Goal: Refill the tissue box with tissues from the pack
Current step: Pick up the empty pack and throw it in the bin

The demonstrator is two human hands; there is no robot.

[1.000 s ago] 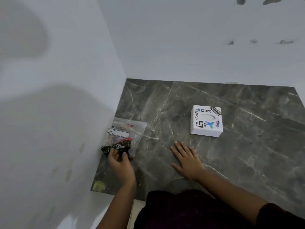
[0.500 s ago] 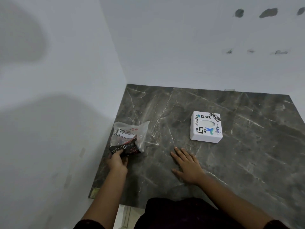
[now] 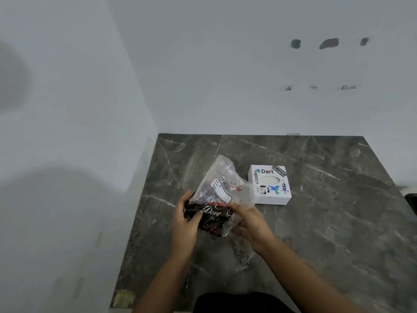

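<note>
Here both hands held the Dove tissue pack above the marble counter: left hand clasped its dark end, right hand pinched the clear film. The tissue box sat just behind. Slack film could probably slip or tear unevenly.

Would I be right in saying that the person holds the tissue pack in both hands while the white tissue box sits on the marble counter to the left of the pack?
Not quite: the head view shows the tissue box to the right of the pack, not left. Both the left hand and right hand do hold the pack, and the box sits on the marble counter.
</note>
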